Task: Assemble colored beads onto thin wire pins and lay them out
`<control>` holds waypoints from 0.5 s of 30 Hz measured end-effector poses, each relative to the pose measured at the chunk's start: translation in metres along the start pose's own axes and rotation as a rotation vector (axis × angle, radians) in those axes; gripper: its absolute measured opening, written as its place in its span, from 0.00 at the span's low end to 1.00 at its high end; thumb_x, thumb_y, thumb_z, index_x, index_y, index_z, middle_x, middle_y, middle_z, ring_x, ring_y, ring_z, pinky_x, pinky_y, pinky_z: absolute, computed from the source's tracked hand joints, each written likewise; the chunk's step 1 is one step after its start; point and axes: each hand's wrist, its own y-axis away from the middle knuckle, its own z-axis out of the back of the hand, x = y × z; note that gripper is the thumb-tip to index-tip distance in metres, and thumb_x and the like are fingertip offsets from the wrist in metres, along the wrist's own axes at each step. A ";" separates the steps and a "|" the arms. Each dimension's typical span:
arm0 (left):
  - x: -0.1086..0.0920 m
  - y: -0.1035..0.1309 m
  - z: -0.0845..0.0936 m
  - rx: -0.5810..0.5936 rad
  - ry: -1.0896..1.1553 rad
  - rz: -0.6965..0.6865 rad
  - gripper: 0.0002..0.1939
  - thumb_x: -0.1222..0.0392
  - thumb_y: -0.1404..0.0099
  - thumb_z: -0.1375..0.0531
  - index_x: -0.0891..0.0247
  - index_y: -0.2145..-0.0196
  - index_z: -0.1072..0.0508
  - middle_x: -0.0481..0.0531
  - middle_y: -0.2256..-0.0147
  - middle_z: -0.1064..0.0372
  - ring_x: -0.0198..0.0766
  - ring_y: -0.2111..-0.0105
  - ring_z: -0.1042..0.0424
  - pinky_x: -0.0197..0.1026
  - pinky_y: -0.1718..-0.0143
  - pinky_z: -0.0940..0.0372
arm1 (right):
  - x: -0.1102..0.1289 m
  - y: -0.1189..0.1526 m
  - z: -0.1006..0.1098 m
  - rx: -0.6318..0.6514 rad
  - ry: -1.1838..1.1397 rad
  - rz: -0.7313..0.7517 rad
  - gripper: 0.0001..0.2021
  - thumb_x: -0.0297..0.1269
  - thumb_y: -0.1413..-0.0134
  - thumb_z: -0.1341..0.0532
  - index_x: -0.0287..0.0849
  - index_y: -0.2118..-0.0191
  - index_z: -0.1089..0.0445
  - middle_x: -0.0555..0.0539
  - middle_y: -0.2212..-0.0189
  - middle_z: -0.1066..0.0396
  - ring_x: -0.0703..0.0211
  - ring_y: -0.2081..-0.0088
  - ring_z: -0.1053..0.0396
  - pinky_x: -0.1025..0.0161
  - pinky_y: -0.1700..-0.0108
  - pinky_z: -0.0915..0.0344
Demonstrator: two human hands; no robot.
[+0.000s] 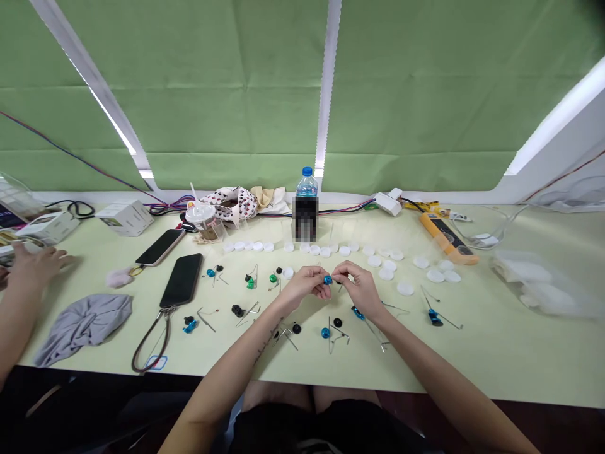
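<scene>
Over the middle of the table, my left hand point(307, 284) pinches a small round blue metal part point(328, 279). My right hand point(358, 289) meets it from the other side with closed fingertips; a small dark piece shows there, too small to name. Below my hands lie another blue round part point(326, 332), a black round knob point(337, 322) and bent metal rods like hex keys point(340, 340). Beside my right wrist is a blue part point(358, 313), and farther right a blue and black one point(433, 317). Green parts point(250, 282) with rods lie to the left.
Round white caps point(325, 251) run in rows behind my hands. A water bottle point(307, 183) stands at the back. An orange meter point(449, 239) and plastic bags point(539, 284) are right; phones point(181, 280) and grey cloth point(85, 328) left. Another person's hand point(38, 265) is far left.
</scene>
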 end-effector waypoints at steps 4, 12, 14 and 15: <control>0.000 0.001 -0.003 0.076 0.047 0.045 0.14 0.51 0.41 0.42 0.67 0.70 0.34 0.54 0.76 0.28 0.32 0.78 0.31 0.34 0.73 0.39 | -0.002 0.001 -0.001 -0.031 -0.093 -0.070 0.05 0.36 0.48 0.40 0.42 0.72 0.31 0.49 0.73 0.32 0.59 0.70 0.36 0.62 0.65 0.39; -0.005 0.004 -0.012 0.146 0.185 -0.008 0.18 0.49 0.39 0.44 0.69 0.63 0.32 0.64 0.64 0.27 0.40 0.67 0.27 0.45 0.59 0.35 | -0.007 -0.001 0.002 -0.117 -0.214 -0.180 0.05 0.36 0.49 0.39 0.42 0.71 0.31 0.50 0.74 0.32 0.61 0.72 0.36 0.63 0.67 0.38; -0.008 0.006 -0.014 0.153 0.153 -0.014 0.18 0.49 0.39 0.44 0.69 0.63 0.30 0.63 0.64 0.27 0.40 0.67 0.28 0.45 0.60 0.35 | -0.007 0.000 0.003 -0.138 -0.203 -0.184 0.05 0.37 0.48 0.39 0.42 0.71 0.31 0.50 0.74 0.32 0.61 0.73 0.36 0.63 0.68 0.37; -0.009 0.007 -0.014 0.152 0.128 -0.016 0.18 0.49 0.40 0.43 0.69 0.63 0.29 0.63 0.64 0.27 0.39 0.67 0.28 0.44 0.60 0.35 | -0.006 0.001 0.003 -0.148 -0.182 -0.179 0.05 0.37 0.48 0.40 0.42 0.71 0.31 0.50 0.74 0.32 0.61 0.73 0.36 0.63 0.68 0.37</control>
